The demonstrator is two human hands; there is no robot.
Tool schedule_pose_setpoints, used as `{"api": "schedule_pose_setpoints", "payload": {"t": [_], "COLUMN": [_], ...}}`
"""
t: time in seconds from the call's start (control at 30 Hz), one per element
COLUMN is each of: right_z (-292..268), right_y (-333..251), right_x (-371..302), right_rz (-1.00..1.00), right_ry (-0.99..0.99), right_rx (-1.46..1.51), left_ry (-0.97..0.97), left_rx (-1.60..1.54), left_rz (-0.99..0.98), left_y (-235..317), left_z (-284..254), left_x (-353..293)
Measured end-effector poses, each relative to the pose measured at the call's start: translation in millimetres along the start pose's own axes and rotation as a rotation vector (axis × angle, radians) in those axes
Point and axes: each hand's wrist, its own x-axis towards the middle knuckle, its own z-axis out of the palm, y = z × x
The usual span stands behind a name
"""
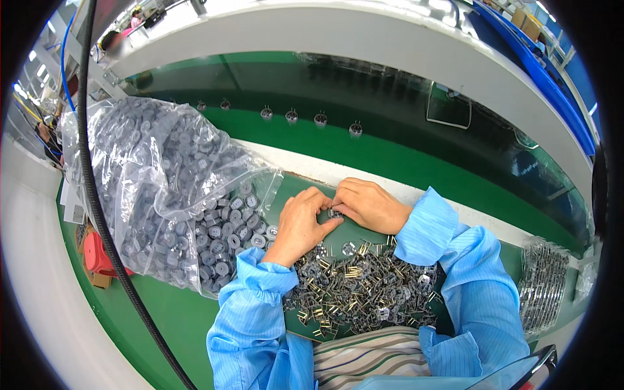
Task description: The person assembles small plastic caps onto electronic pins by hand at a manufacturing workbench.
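Observation:
My left hand (301, 225) and my right hand (372, 207) meet over the green bench, fingertips together. Between them is a small round dark part (335, 213), mostly hidden by the fingers. The left thumb and forefinger pinch it from one side; the right fingertips close on it from the other. Just below my hands lies a heap of small dark plug inserts with brass pins (357, 286). One loose round piece (349, 248) rests at the heap's upper edge. Grey round plastic housings (227, 234) spill out beside my left wrist.
A large transparent bag (149, 175) of grey housings fills the left. Beyond a white ledge, several pinned round parts (320, 119) stand in a row on a green belt (403, 156). A black cable (97, 188) crosses the left; stacked transparent trays (543, 286) stand at right.

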Motion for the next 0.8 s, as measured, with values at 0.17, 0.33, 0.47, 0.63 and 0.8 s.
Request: {"api": "schedule_pose_setpoints", "payload": {"t": [0.17, 0.33, 0.47, 0.63, 0.8], "right_z": [2, 0, 3, -13, -8], "right_y": [3, -2, -5, 4, 10], "right_x": [-4, -2, -1, 2, -2], "right_rz": [0.021, 0.039, 0.065, 0.259, 0.054], "right_ry": [-0.012, -0.048, -0.053, -0.143, -0.102], "right_rx": [-0.003, -0.065, -0.065, 0.246, 0.112], "left_ry": [0.005, -0.039, -0.042, -0.067, -0.032], "left_rx": [-0.024, -0.036, -0.048, -0.176, -0.222], "left_rz": [0.028, -0.045, -0.029, -0.12, -0.032], "left_y": [-3, 1, -4, 0, -3], "left_z": [3, 0, 0, -4, -8], "left_x": [2, 1, 0, 4, -1]}}
